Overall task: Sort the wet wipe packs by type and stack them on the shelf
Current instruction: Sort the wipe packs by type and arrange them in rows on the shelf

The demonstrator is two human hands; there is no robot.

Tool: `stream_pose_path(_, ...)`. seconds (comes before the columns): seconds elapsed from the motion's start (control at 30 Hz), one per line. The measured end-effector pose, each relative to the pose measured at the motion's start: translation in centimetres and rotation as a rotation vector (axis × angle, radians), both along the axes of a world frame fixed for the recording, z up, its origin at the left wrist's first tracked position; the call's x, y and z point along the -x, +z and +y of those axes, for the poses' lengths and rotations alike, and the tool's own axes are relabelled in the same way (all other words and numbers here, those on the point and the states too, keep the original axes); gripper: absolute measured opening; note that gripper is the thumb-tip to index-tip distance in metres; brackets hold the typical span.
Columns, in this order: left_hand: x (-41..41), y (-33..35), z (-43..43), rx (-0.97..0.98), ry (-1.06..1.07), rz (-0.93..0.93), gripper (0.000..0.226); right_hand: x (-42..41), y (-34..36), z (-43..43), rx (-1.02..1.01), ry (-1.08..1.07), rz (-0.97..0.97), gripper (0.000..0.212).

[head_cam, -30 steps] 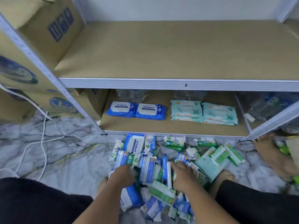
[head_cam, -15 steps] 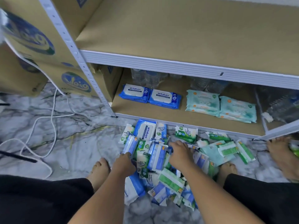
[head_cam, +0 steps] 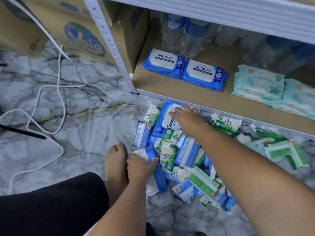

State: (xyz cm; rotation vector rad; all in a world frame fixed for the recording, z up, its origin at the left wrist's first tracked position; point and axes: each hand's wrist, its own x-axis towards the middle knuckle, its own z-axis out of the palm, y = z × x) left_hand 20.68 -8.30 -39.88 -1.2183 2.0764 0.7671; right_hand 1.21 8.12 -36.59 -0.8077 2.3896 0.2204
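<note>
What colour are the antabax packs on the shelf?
Antabax packs are blue with white tops; head view.

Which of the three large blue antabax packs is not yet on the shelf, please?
The antabax pack on the floor under the right hand; the other two lie side by side on the bottom shelf.

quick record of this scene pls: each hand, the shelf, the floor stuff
left hand: grips a small blue and white pack at the near edge of the pile
right hand: fingers straight, over the large blue antabax pack on the floor
bottom shelf: two blue antabax packs side by side, pale teal packs to their right, clear bottles behind
floor pile: blue and green packs, mixed
left side: cardboard box, white cables
</note>
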Motion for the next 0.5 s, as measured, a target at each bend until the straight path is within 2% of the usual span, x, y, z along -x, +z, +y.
stream_pose_path(0.17,0.3,-1.1,1.3,0.084,-0.009,0.061,0.099,2.0,-1.6,-2.1,-0.168,0.328,0.096,0.098)
stream_pose_path(0.3,0.6,-1.6,1.4,0.083,0.021,0.035,0.101,2.6,-1.8,-3.6,-0.232,0.434,0.148,0.094)
stream_pose_path(0.5,0.9,-1.4,1.0,0.088,0.032,0.031,0.105,2.7,-1.2,-4.2,-0.196,0.530,0.244,0.082)
